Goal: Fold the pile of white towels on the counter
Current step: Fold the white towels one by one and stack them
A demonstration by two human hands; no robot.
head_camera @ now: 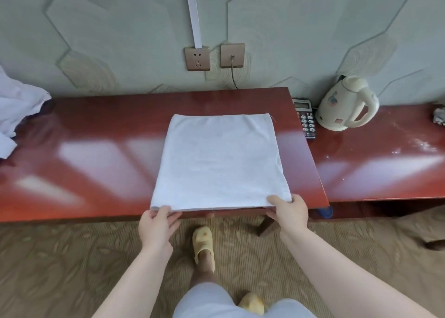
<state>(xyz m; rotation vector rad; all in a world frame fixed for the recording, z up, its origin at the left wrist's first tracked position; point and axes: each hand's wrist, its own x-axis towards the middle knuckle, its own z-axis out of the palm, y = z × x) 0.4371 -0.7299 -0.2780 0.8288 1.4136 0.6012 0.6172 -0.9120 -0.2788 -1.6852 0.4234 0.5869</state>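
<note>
A white towel (220, 163) lies flat and folded on the red-brown counter (96, 154), its near edge at the counter's front edge. My left hand (157, 224) pinches the towel's near left corner. My right hand (290, 209) grips the near right corner, thumb on top. A heap of crumpled white towels (16, 115) sits at the counter's far left, partly cut off by the frame.
A cream electric kettle (346, 103) and a dark telephone (305, 118) stand on a lower counter (385, 163) to the right. Wall sockets (197, 59) with a cable sit behind. Patterned carpet and my yellow slippers (203, 242) are below.
</note>
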